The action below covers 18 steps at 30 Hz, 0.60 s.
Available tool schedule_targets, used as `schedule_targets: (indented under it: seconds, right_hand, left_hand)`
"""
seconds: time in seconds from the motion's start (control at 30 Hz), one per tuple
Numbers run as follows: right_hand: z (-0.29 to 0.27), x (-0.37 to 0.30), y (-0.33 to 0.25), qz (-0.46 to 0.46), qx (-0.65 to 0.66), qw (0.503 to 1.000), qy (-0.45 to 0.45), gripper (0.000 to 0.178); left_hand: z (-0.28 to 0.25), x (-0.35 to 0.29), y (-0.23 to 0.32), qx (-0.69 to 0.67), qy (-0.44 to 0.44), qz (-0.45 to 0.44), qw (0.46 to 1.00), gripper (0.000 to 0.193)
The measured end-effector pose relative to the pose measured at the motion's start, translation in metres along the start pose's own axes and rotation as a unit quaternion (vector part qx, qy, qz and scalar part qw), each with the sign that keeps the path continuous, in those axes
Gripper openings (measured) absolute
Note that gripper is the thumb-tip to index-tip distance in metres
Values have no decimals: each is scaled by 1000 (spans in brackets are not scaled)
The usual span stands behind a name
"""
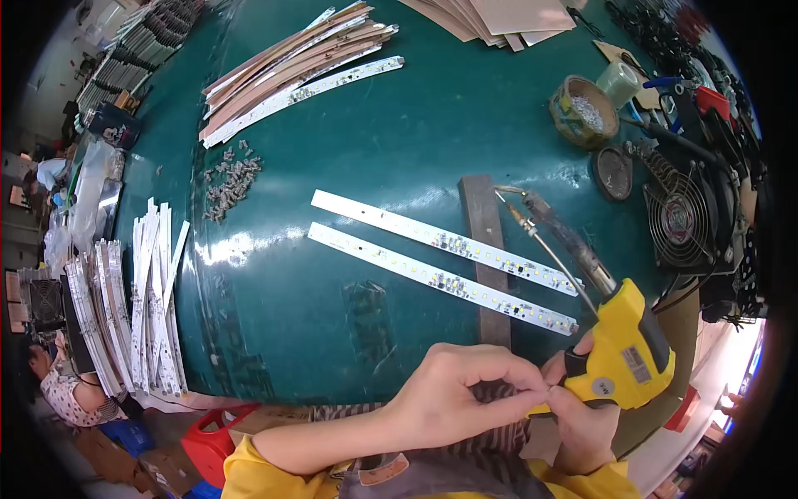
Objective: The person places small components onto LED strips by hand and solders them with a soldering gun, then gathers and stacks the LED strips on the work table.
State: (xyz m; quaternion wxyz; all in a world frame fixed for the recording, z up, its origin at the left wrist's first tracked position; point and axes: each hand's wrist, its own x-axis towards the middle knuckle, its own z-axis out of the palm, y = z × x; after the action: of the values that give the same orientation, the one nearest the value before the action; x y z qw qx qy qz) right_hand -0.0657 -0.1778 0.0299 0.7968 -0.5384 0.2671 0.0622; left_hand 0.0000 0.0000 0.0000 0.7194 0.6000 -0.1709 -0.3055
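Note:
My right hand (584, 422) is wrapped round the grip of a yellow soldering gun (629, 353), whose long metal tube and hot tip point up and to the left. At the rear of its grip, my left hand (453, 391) meets my right with thumb and forefinger pinched together. Whatever lies in that pinch is too small to make out. Beyond my hands, two white LED strip boards (391, 218) (399, 262) lie side by side at a slant. Their right parts rest across a dark flat bar (479, 208), below the iron's tip.
Small metal parts (233, 181) lie heaped at left. LED strips are piled at the back (307, 71) and left (156, 303). At right stand a tin of granules (573, 125), a dark dish (613, 173) and a fan (683, 218). Another person (79, 395) sits far left.

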Motion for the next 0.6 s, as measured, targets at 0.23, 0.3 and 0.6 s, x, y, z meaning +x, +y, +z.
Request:
schedule_targets:
  seconds: [0.23,0.3,0.6]
  right_hand:
    - [1,-1,7,-42,-9,999,29,57]
    - [-2,-1,9,-59,3,998,14,54]
    - [-10,-4,12,-108,-204,973,0,49]
  left_hand:
    - [3,-2,-7,161,72,198,964,25]
    - [4,-3,-10,208,90,265,937,27]
    - [-34,-6,-3,485,205,249,813,20]
